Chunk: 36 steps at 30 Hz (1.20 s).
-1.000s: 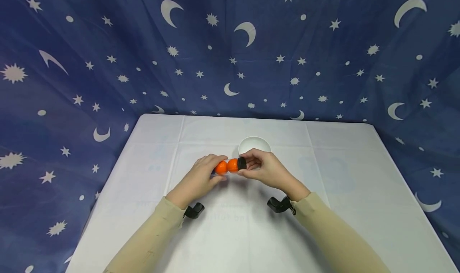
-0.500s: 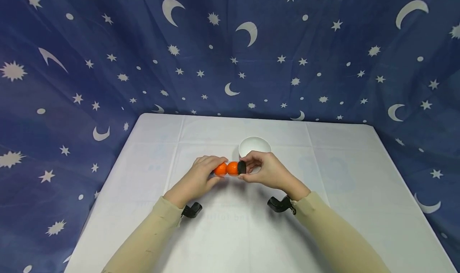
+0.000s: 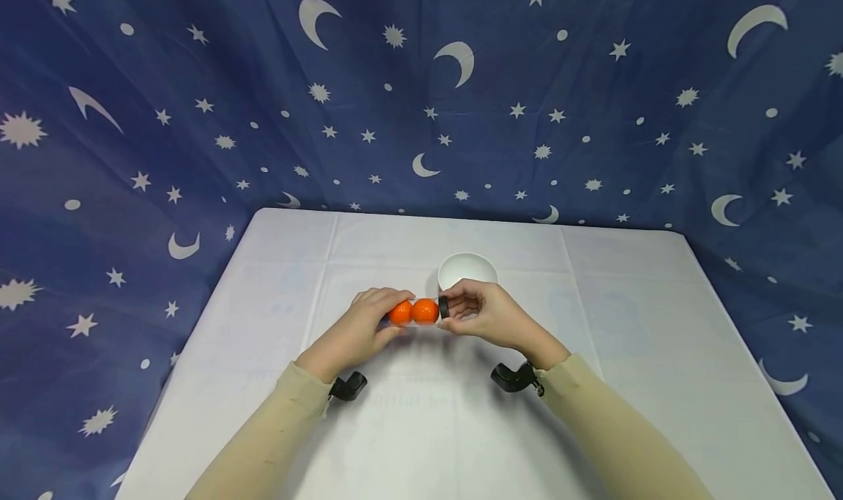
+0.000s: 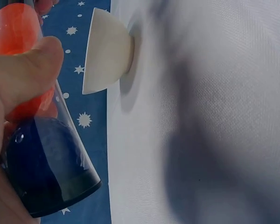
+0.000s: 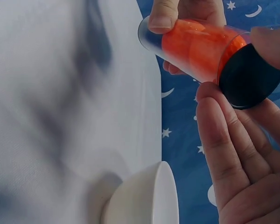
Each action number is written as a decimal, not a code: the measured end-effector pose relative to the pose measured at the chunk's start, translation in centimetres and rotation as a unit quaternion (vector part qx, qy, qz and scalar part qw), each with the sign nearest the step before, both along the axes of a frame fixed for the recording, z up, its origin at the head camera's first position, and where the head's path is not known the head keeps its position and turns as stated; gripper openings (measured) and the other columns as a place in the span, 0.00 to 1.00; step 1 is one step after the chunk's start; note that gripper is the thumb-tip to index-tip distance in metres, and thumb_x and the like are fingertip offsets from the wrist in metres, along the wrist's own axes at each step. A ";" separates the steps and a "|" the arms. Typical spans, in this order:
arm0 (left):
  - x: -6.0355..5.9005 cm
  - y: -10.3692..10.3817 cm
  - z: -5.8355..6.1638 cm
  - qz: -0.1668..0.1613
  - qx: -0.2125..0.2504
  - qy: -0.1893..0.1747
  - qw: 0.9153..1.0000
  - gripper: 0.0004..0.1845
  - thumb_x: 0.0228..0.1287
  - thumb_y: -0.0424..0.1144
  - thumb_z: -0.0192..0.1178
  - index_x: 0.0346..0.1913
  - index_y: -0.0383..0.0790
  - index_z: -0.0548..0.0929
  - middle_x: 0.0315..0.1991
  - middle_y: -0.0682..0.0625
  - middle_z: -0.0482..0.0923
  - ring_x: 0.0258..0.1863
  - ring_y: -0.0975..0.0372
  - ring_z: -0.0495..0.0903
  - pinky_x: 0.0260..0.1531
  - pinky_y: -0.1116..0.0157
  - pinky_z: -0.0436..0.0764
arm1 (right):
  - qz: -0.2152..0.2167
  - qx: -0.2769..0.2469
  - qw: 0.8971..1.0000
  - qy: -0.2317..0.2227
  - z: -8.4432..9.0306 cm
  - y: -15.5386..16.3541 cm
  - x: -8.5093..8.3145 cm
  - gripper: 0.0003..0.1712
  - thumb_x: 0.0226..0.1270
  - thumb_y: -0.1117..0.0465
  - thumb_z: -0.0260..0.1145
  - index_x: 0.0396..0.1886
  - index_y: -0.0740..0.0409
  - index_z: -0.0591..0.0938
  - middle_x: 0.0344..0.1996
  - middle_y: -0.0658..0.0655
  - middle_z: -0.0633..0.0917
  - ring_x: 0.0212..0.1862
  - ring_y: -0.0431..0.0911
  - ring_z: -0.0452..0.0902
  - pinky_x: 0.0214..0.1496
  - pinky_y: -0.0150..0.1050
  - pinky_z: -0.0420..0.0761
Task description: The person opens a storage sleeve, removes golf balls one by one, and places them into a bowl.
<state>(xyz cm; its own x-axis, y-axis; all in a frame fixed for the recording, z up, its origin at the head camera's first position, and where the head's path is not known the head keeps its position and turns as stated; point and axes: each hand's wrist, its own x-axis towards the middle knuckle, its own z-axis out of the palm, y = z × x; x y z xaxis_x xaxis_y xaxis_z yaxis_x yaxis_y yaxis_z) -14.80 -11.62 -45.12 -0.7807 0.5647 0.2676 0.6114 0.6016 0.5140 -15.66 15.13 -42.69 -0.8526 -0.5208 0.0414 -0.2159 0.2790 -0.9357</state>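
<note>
A clear plastic tube (image 3: 413, 312) with two orange balls inside lies level in the air just above the white table (image 3: 421, 427). My left hand (image 3: 377, 315) grips its left part, thumb on the wall (image 4: 25, 77). A black cap (image 3: 444, 307) sits at the tube's right end, and my right hand (image 3: 459, 311) pinches it between thumb and fingers. In the right wrist view the cap (image 5: 249, 77) faces the camera with the orange-filled tube (image 5: 196, 46) behind it. I cannot tell whether the cap is still seated on the tube.
A small white bowl (image 3: 467, 269) stands on the table just behind my right hand, also seen as the bowl (image 4: 107, 51) and the bowl (image 5: 144, 200). A blue cloth with moons and stars (image 3: 421, 105) hangs behind and beside the table.
The tube has dropped slightly and turned level. The black cap now shows edge-on at its right end, with more of the orange balls visible. Both hands keep their hold.
</note>
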 end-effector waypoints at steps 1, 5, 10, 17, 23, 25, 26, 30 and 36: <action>0.0 0.0 0.0 0.001 0.000 0.001 1.000 0.28 0.60 0.46 0.68 0.62 0.46 0.75 0.54 0.54 0.76 0.54 0.61 0.72 0.61 0.57 0.64 | 0.001 0.000 1.000 0.000 0.0 0.0 0.0 0.24 0.53 0.55 0.77 0.48 0.58 0.82 0.39 0.54 0.84 0.39 0.48 0.82 0.43 0.40 0.83; 0.0 -0.2 -0.2 0.010 -0.002 0.000 1.000 0.28 0.59 0.45 0.69 0.62 0.44 0.75 0.54 0.53 0.76 0.54 0.60 0.72 0.62 0.56 0.63 | -0.013 0.000 1.000 -0.006 0.0 0.3 0.0 0.27 0.54 0.53 0.77 0.51 0.60 0.80 0.41 0.54 0.83 0.41 0.49 0.82 0.45 0.42 0.82; 0.2 -0.4 -0.8 0.020 -0.011 -0.019 1.000 0.28 0.59 0.44 0.69 0.62 0.44 0.75 0.54 0.53 0.76 0.54 0.59 0.72 0.63 0.57 0.62 | -0.051 0.001 0.999 -0.015 0.3 1.4 0.0 0.31 0.52 0.52 0.78 0.53 0.61 0.79 0.42 0.55 0.82 0.44 0.50 0.80 0.49 0.46 0.80; 0.2 -0.7 -1.3 0.026 -0.005 -0.035 0.999 0.28 0.60 0.45 0.69 0.62 0.44 0.75 0.54 0.53 0.76 0.56 0.60 0.71 0.64 0.56 0.61 | -0.095 0.024 0.995 -0.002 0.1 3.4 -0.2 0.30 0.53 0.54 0.78 0.54 0.57 0.78 0.44 0.54 0.81 0.47 0.48 0.78 0.53 0.48 0.77; 0.2 -0.9 -1.3 0.031 -0.006 -0.044 0.999 0.28 0.60 0.45 0.68 0.62 0.45 0.74 0.54 0.53 0.76 0.56 0.59 0.72 0.65 0.55 0.60 | -0.113 0.026 0.993 0.018 -0.4 5.0 -0.5 0.36 0.51 0.48 0.78 0.56 0.59 0.77 0.45 0.53 0.80 0.47 0.47 0.78 0.51 0.41 0.79; 0.2 -0.9 -1.4 0.032 -0.007 -0.045 0.998 0.28 0.60 0.45 0.68 0.62 0.45 0.74 0.54 0.53 0.76 0.56 0.59 0.72 0.65 0.55 0.60 | -0.115 0.016 0.993 0.025 -0.5 5.6 -0.6 0.36 0.51 0.48 0.77 0.57 0.58 0.77 0.46 0.53 0.80 0.47 0.47 0.78 0.50 0.38 0.79; 0.2 -0.9 -1.4 0.033 -0.008 -0.045 0.998 0.28 0.60 0.45 0.68 0.62 0.45 0.75 0.54 0.54 0.76 0.56 0.60 0.72 0.65 0.56 0.60 | -0.115 0.011 0.993 0.028 -0.6 5.9 -0.6 0.35 0.52 0.48 0.77 0.57 0.58 0.76 0.47 0.54 0.80 0.48 0.47 0.78 0.50 0.38 0.79; 0.1 -1.0 -1.5 0.035 -0.012 -0.047 0.998 0.28 0.60 0.46 0.68 0.63 0.45 0.74 0.54 0.54 0.76 0.55 0.60 0.72 0.65 0.55 0.60 | -0.127 0.002 0.991 0.037 -1.0 7.1 -0.8 0.33 0.54 0.52 0.76 0.57 0.58 0.76 0.48 0.55 0.80 0.48 0.48 0.79 0.51 0.39 0.79; 0.0 -1.1 -1.7 0.035 -0.011 -0.050 0.998 0.28 0.60 0.46 0.69 0.63 0.45 0.74 0.54 0.54 0.75 0.56 0.59 0.72 0.65 0.55 0.60 | -0.164 0.022 0.986 0.024 -1.8 9.3 -0.9 0.32 0.54 0.53 0.77 0.56 0.59 0.75 0.50 0.58 0.79 0.50 0.48 0.79 0.52 0.36 0.79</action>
<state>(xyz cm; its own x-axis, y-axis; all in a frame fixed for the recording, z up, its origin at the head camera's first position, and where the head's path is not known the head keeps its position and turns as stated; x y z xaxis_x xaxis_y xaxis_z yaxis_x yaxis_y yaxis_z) -14.76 -12.69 -46.79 -0.8407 0.5126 0.1744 0.5137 0.6533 0.5561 -16.53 24.41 -44.45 -0.9732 -0.2188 0.0700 -0.1512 0.3808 -0.9122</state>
